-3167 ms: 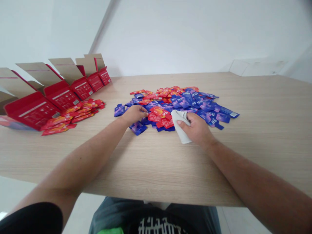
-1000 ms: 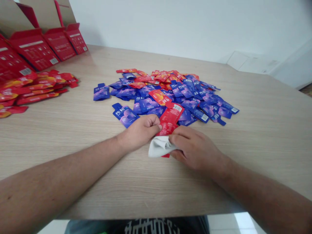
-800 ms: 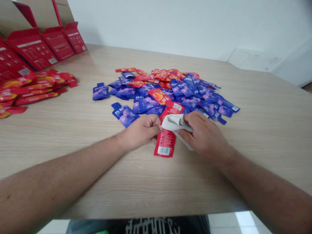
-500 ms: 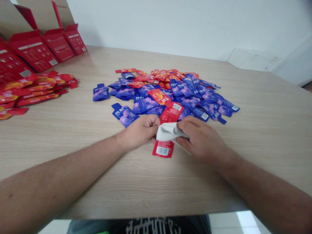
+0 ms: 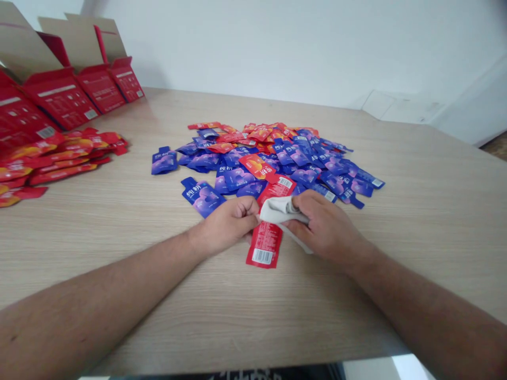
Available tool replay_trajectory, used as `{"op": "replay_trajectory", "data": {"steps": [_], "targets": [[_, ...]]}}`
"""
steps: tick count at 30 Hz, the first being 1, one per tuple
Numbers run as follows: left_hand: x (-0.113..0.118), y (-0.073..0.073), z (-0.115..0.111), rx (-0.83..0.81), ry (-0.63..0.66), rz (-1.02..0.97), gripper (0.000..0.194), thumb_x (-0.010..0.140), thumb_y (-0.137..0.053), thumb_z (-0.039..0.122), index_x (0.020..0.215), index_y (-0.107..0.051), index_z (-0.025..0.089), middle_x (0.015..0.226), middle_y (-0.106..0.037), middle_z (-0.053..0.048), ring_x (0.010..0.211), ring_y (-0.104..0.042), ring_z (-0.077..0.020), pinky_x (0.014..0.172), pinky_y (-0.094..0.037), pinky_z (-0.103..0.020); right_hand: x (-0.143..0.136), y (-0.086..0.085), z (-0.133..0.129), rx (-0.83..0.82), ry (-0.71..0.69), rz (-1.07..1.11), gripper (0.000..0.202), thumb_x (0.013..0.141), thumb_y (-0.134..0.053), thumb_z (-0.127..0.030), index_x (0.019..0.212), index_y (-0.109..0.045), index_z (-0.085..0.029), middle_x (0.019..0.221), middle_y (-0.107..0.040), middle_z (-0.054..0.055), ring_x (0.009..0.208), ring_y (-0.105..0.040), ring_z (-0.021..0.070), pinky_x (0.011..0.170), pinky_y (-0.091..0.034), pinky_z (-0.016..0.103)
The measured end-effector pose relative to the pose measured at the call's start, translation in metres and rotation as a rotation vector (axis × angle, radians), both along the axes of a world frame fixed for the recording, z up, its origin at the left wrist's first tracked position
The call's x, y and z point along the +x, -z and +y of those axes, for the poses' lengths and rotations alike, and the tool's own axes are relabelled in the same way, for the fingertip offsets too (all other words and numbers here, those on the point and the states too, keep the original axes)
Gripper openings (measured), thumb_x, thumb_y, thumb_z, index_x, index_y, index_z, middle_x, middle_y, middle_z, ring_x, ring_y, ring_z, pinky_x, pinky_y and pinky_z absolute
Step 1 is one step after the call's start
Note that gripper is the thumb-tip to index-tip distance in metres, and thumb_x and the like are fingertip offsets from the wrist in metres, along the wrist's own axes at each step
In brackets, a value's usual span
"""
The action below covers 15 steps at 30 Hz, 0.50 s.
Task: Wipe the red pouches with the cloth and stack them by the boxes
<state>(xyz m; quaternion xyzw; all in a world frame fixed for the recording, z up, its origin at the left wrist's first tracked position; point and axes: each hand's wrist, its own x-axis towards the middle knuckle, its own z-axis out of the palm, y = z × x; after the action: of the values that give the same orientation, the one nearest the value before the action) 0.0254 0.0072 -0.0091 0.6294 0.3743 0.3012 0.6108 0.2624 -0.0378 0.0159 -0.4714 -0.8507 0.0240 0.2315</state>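
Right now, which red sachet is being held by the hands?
The red sachet lying barcode-end toward the camera, apart from the pile: left hand pinches it, right hand presses a white cloth on it.

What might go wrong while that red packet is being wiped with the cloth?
The left hand pins the red packet only by one edge, so it may slide under the white cloth in the right hand. The mixed pile lies just behind, so a wider wipe might scatter those packets across the table.

A mixed heap of blue and red sachets lay mid-bench; left of it sat a red sachet pile, open red cartons behind.
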Motion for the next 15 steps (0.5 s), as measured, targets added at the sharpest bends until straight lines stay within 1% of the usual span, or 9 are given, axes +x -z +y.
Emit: {"op": "replay_trajectory", "data": {"steps": [3, 4, 5, 9, 10, 11, 14, 15], "targets": [[-0.0006, 0.0004, 0.0003, 0.003, -0.006, 0.005, 0.022, 0.087, -0.068, 0.034, 0.079, -0.054, 0.018, 0.062, -0.05, 0.007, 0.052, -0.041, -0.0071, 0.049, -0.031, -0.019, -0.0047, -0.0008, -0.0061, -0.089, -0.194, -0.083, 0.01, 0.095, -0.065, -0.027, 0.103, -0.06, -0.022, 0.104, -0.066, 0.007, 0.095, -0.063, 0.0233, 0.081, -0.051, 0.036], [-0.0009, 0.0007, 0.0006, 0.007, -0.003, 0.005, 0.022, 0.087, -0.068, 0.034, 0.079, -0.054, 0.018, 0.062, -0.049, 0.007, 0.052, -0.04, -0.0071, 0.049, -0.031, -0.019, -0.0054, -0.0009, -0.0073, -0.1, -0.219, -0.1, 0.01, 0.095, -0.065, -0.026, 0.104, -0.061, -0.022, 0.104, -0.067, 0.007, 0.094, -0.063, 0.023, 0.081, -0.051, 0.036], [-0.0012, 0.001, 0.001, 0.015, 0.002, 0.009, 0.023, 0.087, -0.068, 0.034, 0.079, -0.054, 0.018, 0.062, -0.05, 0.007, 0.053, -0.041, -0.0073, 0.05, -0.031, -0.019, -0.0052, -0.0008, -0.0073, -0.094, -0.204, -0.1, 0.01, 0.095, -0.064, -0.026, 0.104, -0.061, -0.022, 0.104, -0.067, 0.007, 0.095, -0.063, 0.0232, 0.081, -0.051, 0.036], [-0.0019, 0.0019, 0.0018, 0.048, 0.013, 0.03, 0.023, 0.086, -0.069, 0.034, 0.08, -0.054, 0.018, 0.065, -0.054, 0.005, 0.056, -0.045, -0.0085, 0.054, -0.036, -0.02, 0.0002, 0.0008, -0.0001, -0.002, 0.035, 0.004, 0.012, 0.097, -0.063, -0.03, 0.102, -0.06, -0.021, 0.104, -0.066, 0.01, 0.098, -0.063, 0.0258, 0.084, -0.051, 0.039], [-0.0018, 0.002, 0.0018, 0.049, 0.008, 0.034, 0.022, 0.086, -0.069, 0.034, 0.08, -0.054, 0.018, 0.065, -0.053, 0.005, 0.056, -0.045, -0.0085, 0.054, -0.036, -0.02, 0.0004, 0.0013, 0.0007, 0.0, 0.05, 0.014, 0.012, 0.097, -0.063, -0.031, 0.102, -0.059, -0.021, 0.103, -0.066, 0.01, 0.098, -0.063, 0.026, 0.083, -0.051, 0.039], [-0.0016, 0.0021, 0.0016, 0.045, 0.0, 0.031, 0.022, 0.086, -0.068, 0.034, 0.079, -0.054, 0.018, 0.065, -0.052, 0.006, 0.055, -0.044, -0.0083, 0.053, -0.035, -0.02, -0.0002, 0.0017, 0.0003, -0.015, 0.028, 0.008, 0.011, 0.097, -0.064, -0.03, 0.102, -0.059, -0.021, 0.103, -0.066, 0.009, 0.097, -0.063, 0.0256, 0.083, -0.051, 0.039], [-0.0011, 0.0022, 0.0013, 0.029, -0.002, 0.013, 0.023, 0.086, -0.068, 0.034, 0.078, -0.054, 0.018, 0.063, -0.049, 0.006, 0.054, -0.04, -0.0077, 0.051, -0.031, -0.02, -0.0052, 0.0021, -0.0058, -0.101, -0.17, -0.069, 0.009, 0.094, -0.065, -0.027, 0.101, -0.06, -0.023, 0.103, -0.066, 0.007, 0.095, -0.063, 0.0232, 0.082, -0.051, 0.036], [-0.001, 0.0022, 0.0013, 0.021, 0.002, -0.001, 0.023, 0.086, -0.068, 0.035, 0.078, -0.054, 0.018, 0.063, -0.049, 0.006, 0.053, -0.04, -0.0077, 0.05, -0.03, -0.02, -0.0063, 0.0019, -0.0075, -0.117, -0.207, -0.086, 0.009, 0.094, -0.065, -0.026, 0.101, -0.061, -0.023, 0.103, -0.066, 0.006, 0.095, -0.063, 0.0228, 0.083, -0.051, 0.036]]}}
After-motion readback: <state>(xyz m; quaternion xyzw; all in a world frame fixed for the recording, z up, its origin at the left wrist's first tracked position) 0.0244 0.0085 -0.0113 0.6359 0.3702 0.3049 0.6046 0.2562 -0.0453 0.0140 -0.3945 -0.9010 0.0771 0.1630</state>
